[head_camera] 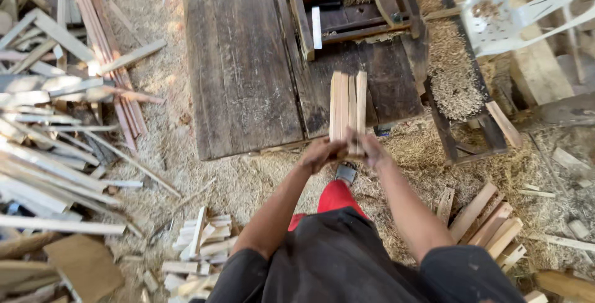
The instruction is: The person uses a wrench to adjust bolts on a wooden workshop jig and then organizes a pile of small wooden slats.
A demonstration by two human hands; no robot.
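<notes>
Presently, hands: left hand [321,153] and right hand [370,147] clamp, fingers curled, the near end of a bundle of short pale wooden slats [347,106].
Bundle: resting on the dark plank workbench [248,61].
Beyond: sawdust-strewn machine frame [365,12].

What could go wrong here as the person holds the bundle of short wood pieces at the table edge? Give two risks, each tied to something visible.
1. The left hand and right hand hold the bundle of wood pieces only at its near end, so loose pieces might slide apart and fall.
2. Scrap offcuts and sawdust litter the ground by the person's feet, so a slip or trip seems possible.
</notes>
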